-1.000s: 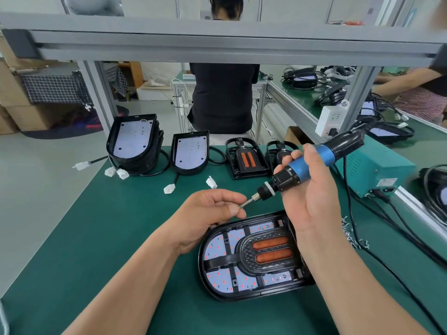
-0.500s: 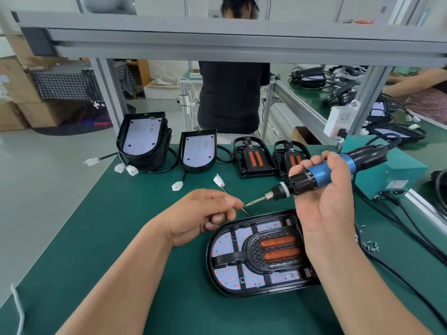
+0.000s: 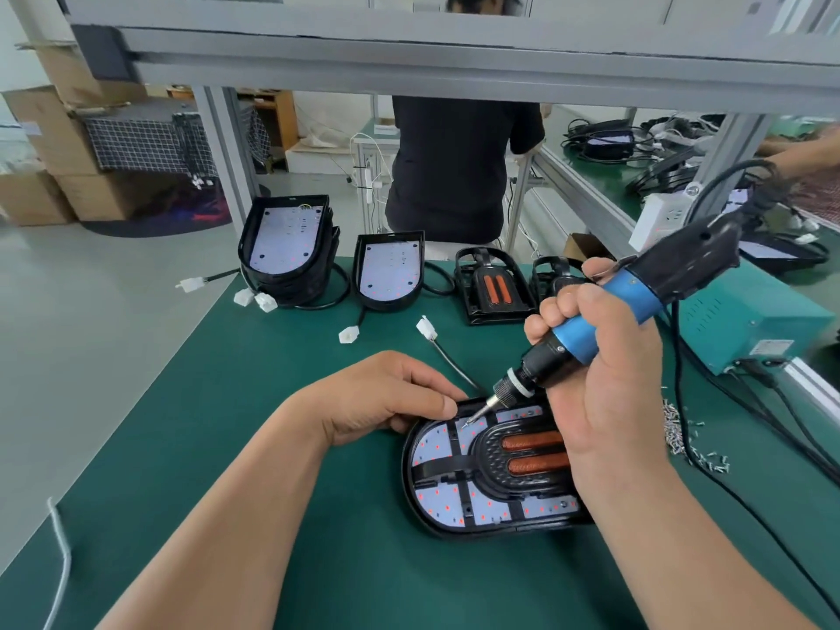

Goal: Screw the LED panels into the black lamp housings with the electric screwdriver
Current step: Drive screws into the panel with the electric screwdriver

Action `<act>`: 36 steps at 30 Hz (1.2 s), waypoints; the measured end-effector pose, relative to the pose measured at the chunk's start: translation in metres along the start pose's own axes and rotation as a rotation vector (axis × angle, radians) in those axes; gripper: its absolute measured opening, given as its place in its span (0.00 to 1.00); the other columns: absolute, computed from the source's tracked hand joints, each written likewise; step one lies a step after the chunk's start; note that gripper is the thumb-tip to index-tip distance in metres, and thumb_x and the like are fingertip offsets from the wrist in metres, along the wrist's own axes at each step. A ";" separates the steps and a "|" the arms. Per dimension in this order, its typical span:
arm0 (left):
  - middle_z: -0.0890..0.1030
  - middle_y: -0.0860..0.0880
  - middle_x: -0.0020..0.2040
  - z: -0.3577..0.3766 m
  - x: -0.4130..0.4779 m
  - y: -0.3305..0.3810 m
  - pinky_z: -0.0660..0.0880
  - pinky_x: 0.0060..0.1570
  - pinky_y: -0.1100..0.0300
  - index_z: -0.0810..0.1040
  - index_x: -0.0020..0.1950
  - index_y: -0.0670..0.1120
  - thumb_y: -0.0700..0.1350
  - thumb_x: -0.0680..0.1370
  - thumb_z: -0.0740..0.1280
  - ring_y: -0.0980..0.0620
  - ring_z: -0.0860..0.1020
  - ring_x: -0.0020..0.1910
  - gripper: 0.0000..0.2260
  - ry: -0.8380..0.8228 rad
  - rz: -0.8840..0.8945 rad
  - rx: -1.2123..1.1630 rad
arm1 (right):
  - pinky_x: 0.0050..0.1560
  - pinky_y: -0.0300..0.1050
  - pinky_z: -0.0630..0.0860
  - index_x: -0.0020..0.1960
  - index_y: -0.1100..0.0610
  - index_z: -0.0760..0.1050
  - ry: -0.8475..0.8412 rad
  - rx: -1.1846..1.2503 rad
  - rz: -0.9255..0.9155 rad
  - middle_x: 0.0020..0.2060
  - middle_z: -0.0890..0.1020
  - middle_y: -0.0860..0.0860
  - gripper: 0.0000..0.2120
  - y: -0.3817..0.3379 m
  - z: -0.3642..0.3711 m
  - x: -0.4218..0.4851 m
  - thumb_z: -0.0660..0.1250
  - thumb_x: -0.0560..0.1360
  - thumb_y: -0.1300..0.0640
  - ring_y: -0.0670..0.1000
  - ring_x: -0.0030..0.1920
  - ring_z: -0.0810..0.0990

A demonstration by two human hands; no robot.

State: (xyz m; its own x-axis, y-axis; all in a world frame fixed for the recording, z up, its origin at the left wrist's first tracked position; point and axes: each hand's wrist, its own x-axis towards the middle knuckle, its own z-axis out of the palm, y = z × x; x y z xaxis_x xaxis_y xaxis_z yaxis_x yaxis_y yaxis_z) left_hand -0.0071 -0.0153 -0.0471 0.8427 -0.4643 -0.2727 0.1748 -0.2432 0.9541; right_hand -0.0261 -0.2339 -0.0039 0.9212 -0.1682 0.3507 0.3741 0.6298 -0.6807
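Your right hand (image 3: pixel 609 384) is wrapped round the blue barrel of the electric screwdriver (image 3: pixel 604 325), fingers curled tight, tool slanted down and to the left. The bit tip (image 3: pixel 468 422) sits on the LED panel (image 3: pixel 432 447) near the far-left corner of the black lamp housing (image 3: pixel 454 529); whether a screw is under it is too small to tell. The housing lies flat on the green bench mat (image 3: pixel 272 447), with the panel seated inside it around a raised black centre holding two orange coils (image 3: pixel 532 452). Your left hand (image 3: pixel 386 397) rests at the housing's far-left rim, fingers curled and thumb tip against the forefinger just beside the bit; you cannot tell from this view whether they pinch anything. Loose screws (image 3: pixel 677 434) lie scattered to the right of the housing. Beyond the housing, at the bench's far edge: a stack of housings with panels (image 3: pixel 286 247), a single housing with a panel (image 3: pixel 388 270), then one with orange strips (image 3: pixel 493 284). A white connector (image 3: pixel 426 328) on a black lead lies between them and the housing. A teal power box (image 3: pixel 750 320) stands to the far right.
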 end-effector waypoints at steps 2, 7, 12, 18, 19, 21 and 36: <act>0.82 0.27 0.58 0.001 0.000 0.001 0.65 0.51 0.46 0.88 0.56 0.41 0.44 0.72 0.76 0.41 0.72 0.51 0.14 -0.006 0.012 0.010 | 0.44 0.48 0.74 0.59 0.57 0.72 -0.002 -0.024 -0.002 0.37 0.72 0.52 0.17 0.002 0.003 -0.002 0.70 0.72 0.62 0.52 0.38 0.72; 0.85 0.39 0.51 0.001 -0.001 0.002 0.66 0.41 0.57 0.88 0.57 0.43 0.44 0.73 0.75 0.44 0.74 0.49 0.14 -0.023 0.013 0.027 | 0.45 0.49 0.73 0.59 0.58 0.71 -0.027 -0.057 -0.022 0.35 0.73 0.52 0.18 0.005 0.007 -0.005 0.70 0.72 0.62 0.53 0.38 0.71; 0.85 0.42 0.49 0.002 0.000 0.003 0.65 0.36 0.61 0.88 0.56 0.43 0.45 0.73 0.75 0.45 0.73 0.47 0.13 -0.031 0.028 0.042 | 0.49 0.54 0.71 0.60 0.58 0.72 -0.039 -0.117 -0.045 0.35 0.75 0.52 0.16 0.007 0.006 -0.008 0.69 0.74 0.62 0.53 0.38 0.74; 0.85 0.43 0.47 0.003 0.000 0.004 0.66 0.37 0.60 0.89 0.55 0.45 0.45 0.73 0.74 0.46 0.73 0.46 0.12 -0.033 0.042 0.061 | 0.52 0.62 0.68 0.50 0.48 0.81 -0.169 -0.239 -0.117 0.34 0.77 0.50 0.11 0.004 0.010 -0.013 0.68 0.72 0.62 0.57 0.40 0.74; 0.85 0.43 0.47 0.004 0.000 0.004 0.66 0.37 0.59 0.89 0.55 0.44 0.45 0.73 0.74 0.46 0.73 0.45 0.12 -0.029 0.040 0.066 | 0.53 0.63 0.68 0.47 0.47 0.82 -0.211 -0.273 -0.132 0.35 0.77 0.50 0.10 0.004 0.011 -0.015 0.68 0.72 0.61 0.59 0.42 0.73; 0.84 0.44 0.45 0.004 0.000 0.004 0.65 0.36 0.60 0.88 0.55 0.43 0.45 0.73 0.74 0.47 0.72 0.43 0.13 -0.016 0.037 0.074 | 0.51 0.65 0.69 0.44 0.47 0.83 -0.288 -0.328 -0.141 0.37 0.78 0.50 0.09 0.004 0.014 -0.018 0.68 0.70 0.60 0.59 0.48 0.71; 0.79 0.53 0.36 0.005 0.002 0.002 0.63 0.32 0.63 0.87 0.39 0.53 0.38 0.80 0.71 0.55 0.69 0.34 0.14 -0.009 0.109 0.113 | 0.44 0.58 0.75 0.44 0.48 0.80 -0.449 -0.416 0.001 0.37 0.78 0.53 0.08 0.009 0.025 -0.019 0.71 0.73 0.61 0.58 0.38 0.76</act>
State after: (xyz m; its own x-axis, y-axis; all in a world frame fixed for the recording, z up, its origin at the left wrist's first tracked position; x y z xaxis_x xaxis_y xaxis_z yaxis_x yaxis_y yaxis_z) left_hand -0.0078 -0.0214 -0.0467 0.8490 -0.5002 -0.1700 0.0237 -0.2853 0.9581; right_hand -0.0427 -0.2059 0.0000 0.8205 0.2249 0.5256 0.4672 0.2661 -0.8432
